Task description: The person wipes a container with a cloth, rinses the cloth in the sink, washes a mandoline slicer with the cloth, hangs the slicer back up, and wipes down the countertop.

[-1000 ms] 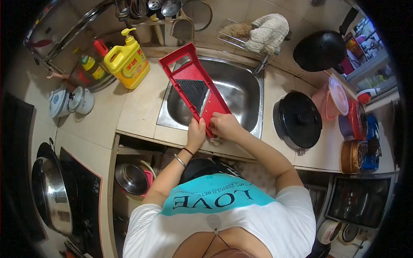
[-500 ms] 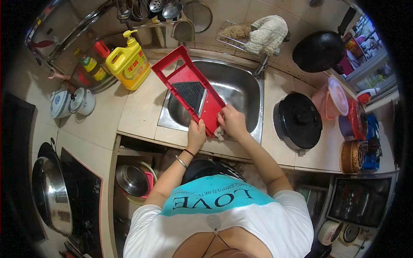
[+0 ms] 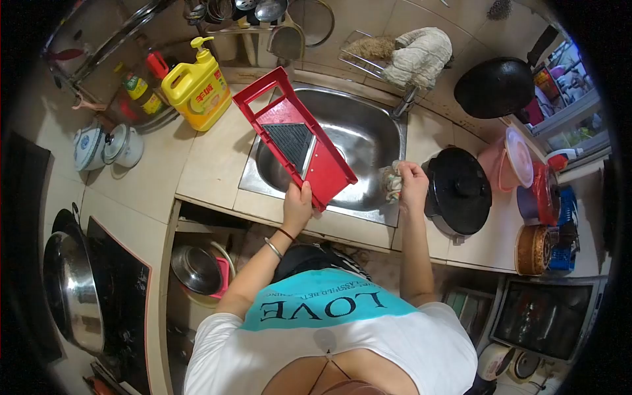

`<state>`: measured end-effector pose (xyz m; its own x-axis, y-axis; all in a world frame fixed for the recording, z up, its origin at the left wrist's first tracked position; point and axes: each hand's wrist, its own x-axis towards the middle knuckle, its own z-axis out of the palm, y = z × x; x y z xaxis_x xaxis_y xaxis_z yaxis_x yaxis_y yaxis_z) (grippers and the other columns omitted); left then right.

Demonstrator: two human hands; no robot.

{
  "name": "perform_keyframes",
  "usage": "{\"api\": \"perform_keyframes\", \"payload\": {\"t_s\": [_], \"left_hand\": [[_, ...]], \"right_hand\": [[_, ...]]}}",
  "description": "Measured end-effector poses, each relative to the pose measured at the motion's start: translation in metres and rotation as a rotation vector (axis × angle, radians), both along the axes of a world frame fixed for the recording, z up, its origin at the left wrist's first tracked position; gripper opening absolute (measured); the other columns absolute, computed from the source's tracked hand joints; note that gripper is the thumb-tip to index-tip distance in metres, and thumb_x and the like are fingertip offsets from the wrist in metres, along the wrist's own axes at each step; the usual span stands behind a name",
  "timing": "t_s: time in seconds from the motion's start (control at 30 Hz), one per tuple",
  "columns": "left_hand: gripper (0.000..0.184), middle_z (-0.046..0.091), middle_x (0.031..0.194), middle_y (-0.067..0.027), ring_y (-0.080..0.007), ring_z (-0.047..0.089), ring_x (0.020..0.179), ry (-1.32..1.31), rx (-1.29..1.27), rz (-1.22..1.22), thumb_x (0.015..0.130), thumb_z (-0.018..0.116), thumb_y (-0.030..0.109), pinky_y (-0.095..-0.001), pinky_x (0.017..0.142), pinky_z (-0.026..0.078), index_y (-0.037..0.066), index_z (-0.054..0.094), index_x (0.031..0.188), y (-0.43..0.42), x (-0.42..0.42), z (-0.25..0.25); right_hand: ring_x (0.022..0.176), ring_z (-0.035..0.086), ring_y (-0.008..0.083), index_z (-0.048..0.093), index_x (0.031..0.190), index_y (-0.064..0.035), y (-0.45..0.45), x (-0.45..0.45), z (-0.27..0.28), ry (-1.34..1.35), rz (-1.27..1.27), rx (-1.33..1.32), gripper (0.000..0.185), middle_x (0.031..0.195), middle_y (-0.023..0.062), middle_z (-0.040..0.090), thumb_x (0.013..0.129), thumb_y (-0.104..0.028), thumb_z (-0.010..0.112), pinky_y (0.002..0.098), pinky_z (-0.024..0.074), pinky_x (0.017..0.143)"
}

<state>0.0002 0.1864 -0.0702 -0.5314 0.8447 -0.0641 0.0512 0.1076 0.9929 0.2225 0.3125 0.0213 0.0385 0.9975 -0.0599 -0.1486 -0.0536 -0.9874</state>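
Note:
A red mandoline slicer (image 3: 327, 164) with a ridged dark plate and a slanted metal blade is tilted over the sink (image 3: 364, 131). My left hand (image 3: 298, 209) is closed around its near lower edge. Off to the right, my right hand (image 3: 413, 186) pinches a crumpled, pale patterned cloth (image 3: 391, 180) above the sink's right rim. The cloth and the slicer are apart. Parts of the fingers on both hands are hidden from above.
A yellow detergent jug (image 3: 197, 89) with a pump stands left of the sink. To the right sits a black lidded pot (image 3: 459, 191), with a pink bucket (image 3: 507, 159) behind it. The faucet (image 3: 404, 102) is at the sink's back right, below a rack with a draped towel (image 3: 419, 58).
My right hand has moved away from the slicer to the right, taking the cloth with it. The left hand still holds the slicer in nearly the same place.

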Motion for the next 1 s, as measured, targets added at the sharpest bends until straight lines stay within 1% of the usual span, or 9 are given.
{"api": "perform_keyframes", "payload": {"t_s": [0.1, 0.23, 0.27, 0.37, 0.47, 0.57, 0.77, 0.87, 1.0], "left_hand": [[0.031, 0.061, 0.083, -0.0232, -0.0381, 0.061, 0.077, -0.005, 0.011, -0.008, 0.093, 0.045, 0.027, -0.0432, 0.068, 0.046, -0.003, 0.05, 0.099, 0.0, 0.001, 0.0], [0.03, 0.061, 0.084, -0.0238, -0.0388, 0.06, 0.078, 0.023, 0.021, -0.01, 0.092, 0.046, 0.026, -0.0434, 0.069, 0.046, -0.003, 0.05, 0.101, 0.0, 0.0, -0.004], [0.03, 0.061, 0.084, -0.0239, -0.039, 0.06, 0.078, 0.019, 0.031, -0.004, 0.092, 0.047, 0.025, -0.0434, 0.069, 0.046, -0.003, 0.05, 0.1, 0.001, 0.0, -0.005], [0.029, 0.061, 0.083, -0.0242, -0.0397, 0.06, 0.077, -0.006, 0.075, 0.01, 0.092, 0.048, 0.025, -0.0435, 0.067, 0.047, -0.004, 0.049, 0.099, 0.002, 0.001, -0.005], [0.028, 0.06, 0.081, -0.0248, -0.0408, 0.06, 0.074, 0.057, 0.097, 0.011, 0.091, 0.049, 0.024, -0.0439, 0.064, 0.046, -0.004, 0.048, 0.096, 0.001, 0.003, 0.004], [0.027, 0.06, 0.079, -0.0249, -0.0411, 0.059, 0.072, 0.204, 0.124, 0.028, 0.09, 0.05, 0.023, -0.0443, 0.062, 0.046, -0.004, 0.047, 0.093, 0.003, 0.005, 0.002], [0.027, 0.059, 0.074, -0.0242, -0.0419, 0.059, 0.069, 0.127, 0.144, 0.097, 0.089, 0.052, 0.023, -0.0458, 0.061, 0.046, -0.003, 0.047, 0.092, 0.009, 0.005, -0.013], [0.028, 0.059, 0.073, -0.0238, -0.0427, 0.058, 0.068, 0.261, 0.128, 0.096, 0.088, 0.054, 0.024, -0.0463, 0.059, 0.046, -0.003, 0.047, 0.092, 0.001, 0.012, 0.02], [0.03, 0.059, 0.071, -0.023, -0.0418, 0.059, 0.066, 0.361, 0.082, 0.07, 0.085, 0.058, 0.027, -0.0467, 0.056, 0.046, -0.001, 0.047, 0.09, -0.004, 0.016, 0.023]], "right_hand": [[0.056, 0.055, 0.0106, 0.063, 0.08, -0.0002, 0.0, -0.009, -0.009, -0.183, 0.081, 0.022, 0.013, 0.078, 0.0071, 0.063, 0.085, -0.012, 0.063, 0.0227, 0.0439, 0.052], [0.073, 0.059, 0.0154, 0.062, 0.081, 0.0025, -0.002, -0.033, -0.007, -0.455, 0.134, 0.481, 0.014, 0.079, 0.0086, 0.062, 0.081, -0.011, 0.066, 0.0254, 0.0452, 0.062], [0.08, 0.059, 0.0202, 0.062, 0.082, 0.0021, -0.006, -0.034, -0.004, -0.477, 0.185, 0.506, 0.014, 0.082, 0.0102, 0.06, 0.077, -0.009, 0.069, 0.0291, 0.0464, 0.068], [0.08, 0.059, 0.0262, 0.063, 0.087, -0.0023, -0.019, -0.046, 0.008, -0.683, 0.476, 0.78, 0.018, 0.089, 0.0117, 0.056, 0.072, -0.008, 0.072, 0.0333, 0.0488, 0.07], [0.085, 0.059, 0.031, 0.062, 0.094, -0.0072, -0.034, -0.05, 0.009, -0.993, 0.678, 0.693, 0.028, 0.094, 0.0131, 0.052, 0.068, -0.007, 0.073, 0.0376, 0.05, 0.071], [0.088, 0.058, 0.0324, 0.06, 0.098, -0.0093, -0.03, -0.05, -0.01, -1.127, 0.691, 0.718, 0.026, 0.097, 0.0139, 0.05, 0.073, -0.009, 0.068, 0.0405, 0.0503, 0.07], [0.082, 0.058, 0.0317, 0.054, 0.083, -0.0021, -0.018, -0.061, -0.032, -1.185, 0.636, 0.852, 0.015, 0.092, 0.0154, 0.05, 0.084, -0.017, 0.054, 0.0415, 0.0508, 0.068], [0.075, 0.059, 0.0298, 0.052, 0.077, -0.0011, -0.019, -0.066, -0.045, -1.313, 0.551, 0.909, 0.016, 0.087, 0.0147, 0.05, 0.083, -0.016, 0.055, 0.0395, 0.0513, 0.062], [0.069, 0.059, 0.0286, 0.052, 0.077, -0.0028, -0.024, -0.068, -0.053, -1.324, 0.476, 0.876, 0.014, 0.085, 0.014, 0.049, 0.082, -0.015, 0.056, 0.0392, 0.0509, 0.057]]}}
